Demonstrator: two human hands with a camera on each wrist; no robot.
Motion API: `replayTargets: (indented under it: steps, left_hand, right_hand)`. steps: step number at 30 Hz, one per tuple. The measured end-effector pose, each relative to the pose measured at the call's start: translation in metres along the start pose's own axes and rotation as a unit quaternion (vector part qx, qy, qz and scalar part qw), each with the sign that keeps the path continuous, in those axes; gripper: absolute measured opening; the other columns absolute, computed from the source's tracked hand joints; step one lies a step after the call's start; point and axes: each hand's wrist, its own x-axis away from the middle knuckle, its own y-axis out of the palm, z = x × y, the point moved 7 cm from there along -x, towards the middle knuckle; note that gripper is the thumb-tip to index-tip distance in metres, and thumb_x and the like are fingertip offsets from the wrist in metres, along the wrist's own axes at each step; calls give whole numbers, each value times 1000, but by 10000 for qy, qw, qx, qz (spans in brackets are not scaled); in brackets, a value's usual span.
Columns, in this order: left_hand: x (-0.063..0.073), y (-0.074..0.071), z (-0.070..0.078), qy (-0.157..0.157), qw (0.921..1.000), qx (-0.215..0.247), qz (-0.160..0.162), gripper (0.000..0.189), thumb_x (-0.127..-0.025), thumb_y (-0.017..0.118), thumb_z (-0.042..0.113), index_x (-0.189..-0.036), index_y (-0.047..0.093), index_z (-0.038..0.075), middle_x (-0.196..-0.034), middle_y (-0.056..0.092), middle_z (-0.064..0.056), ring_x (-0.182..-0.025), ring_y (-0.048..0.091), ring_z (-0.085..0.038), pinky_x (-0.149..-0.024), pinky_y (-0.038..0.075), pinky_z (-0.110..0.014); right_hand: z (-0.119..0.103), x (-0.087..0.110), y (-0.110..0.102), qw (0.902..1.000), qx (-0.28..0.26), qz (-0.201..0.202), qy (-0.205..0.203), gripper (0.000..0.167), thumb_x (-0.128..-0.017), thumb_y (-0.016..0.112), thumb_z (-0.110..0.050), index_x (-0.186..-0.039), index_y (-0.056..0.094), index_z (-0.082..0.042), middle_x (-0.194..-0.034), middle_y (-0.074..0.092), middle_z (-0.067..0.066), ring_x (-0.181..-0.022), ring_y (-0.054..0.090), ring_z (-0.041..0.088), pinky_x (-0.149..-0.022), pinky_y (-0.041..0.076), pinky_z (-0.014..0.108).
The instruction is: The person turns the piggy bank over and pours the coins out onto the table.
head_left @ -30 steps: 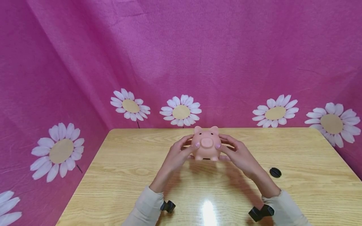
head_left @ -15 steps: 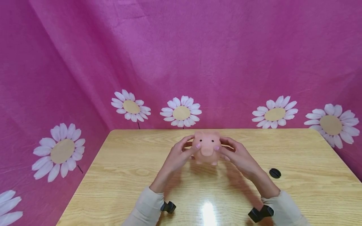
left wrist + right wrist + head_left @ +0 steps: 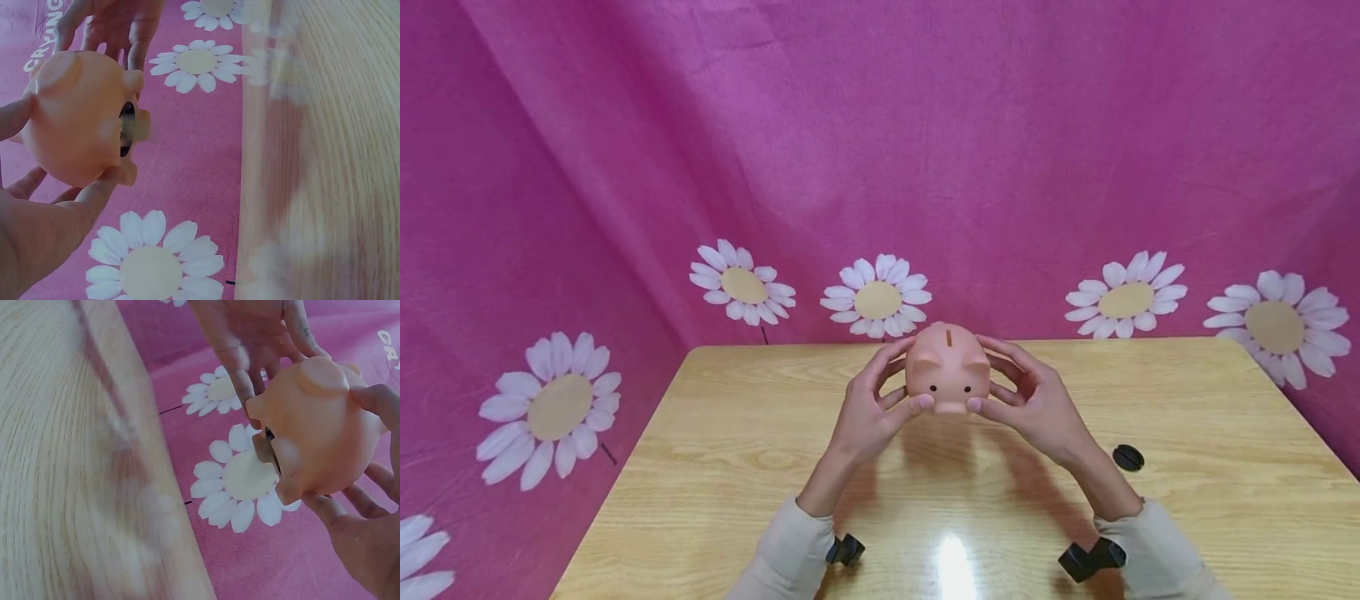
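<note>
A pink piggy bank (image 3: 947, 367) is held up over the far part of the table, its snout tipped down towards me and the coin slot on its back in sight. My left hand (image 3: 867, 412) grips its left side, with the thumb near the snout and the fingers round behind. On the opposite side my right hand (image 3: 1047, 412) holds it the same way. Both wrist views show a dark opening (image 3: 127, 115) in the underside between the feet, partly blurred over. The fingertips behind the body are hidden in the head view.
A small black oval plug (image 3: 1128, 457) with a ridge lies on the wooden table (image 3: 715, 500), right of my right forearm. A magenta cloth (image 3: 1000, 150) printed with white daisies hangs behind and to the left of the table.
The piggy bank has rocked in my hands: at first its face pointed at me, then the snout tipped down, and now its back and slot show. Both hands keep their hold.
</note>
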Motion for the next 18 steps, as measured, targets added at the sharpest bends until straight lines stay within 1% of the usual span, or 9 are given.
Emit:
replayTargets:
  steps: [2, 4, 8, 12, 18]
  left_hand:
    - [0, -1, -3, -131, 9999, -58, 31, 71, -94, 84, 13, -158, 53, 18, -162, 52, -5, -147, 54, -34, -109, 59, -38]
    - [0, -1, -6, -217, 9997, -86, 53, 72, -93, 84, 11, -158, 53, 19, -162, 52, -4, -147, 54, -33, -109, 59, -39]
    - [0, -2, -10, -315, 9994, -158, 65, 71, -94, 84, 13, -157, 53, 19, -161, 53, -4, -145, 56, -34, -108, 60, -40]
    - [0, -1, -10, -371, 9990, -241, 56, 71, -94, 83, 14, -158, 53, 19, -161, 53, -5, -144, 57, -34, -108, 60, -42]
    - [1, -1, -10, -377, 9988, -312, 15, 71, -95, 82, 14, -159, 51, 16, -162, 53, -9, -142, 58, -38, -108, 60, -48]
  right_hand:
    - [5, 0, 0, 9999, 3, 40, 150, 74, -89, 82, 7, -156, 52, -4, -157, 55, -5, -137, 58, 4, -107, 57, 24]
    - [7, -1, 0, 9998, 33, 72, 205, 74, -89, 82, 6, -156, 52, -4, -158, 54, -3, -137, 58, 6, -107, 57, 25]
    - [10, -1, -1, 9994, 174, 71, 287, 74, -90, 82, 2, -157, 51, -5, -159, 53, 0, -135, 59, 6, -105, 59, 25]
    - [10, -1, -1, 9989, 261, 89, 370, 73, -91, 83, 1, -157, 51, -5, -159, 52, 1, -133, 59, 4, -104, 59, 24]
    - [11, 0, -2, 9982, 372, 99, 458, 72, -91, 82, -1, -157, 51, -4, -161, 50, 8, -131, 61, 3, -102, 60, 23]
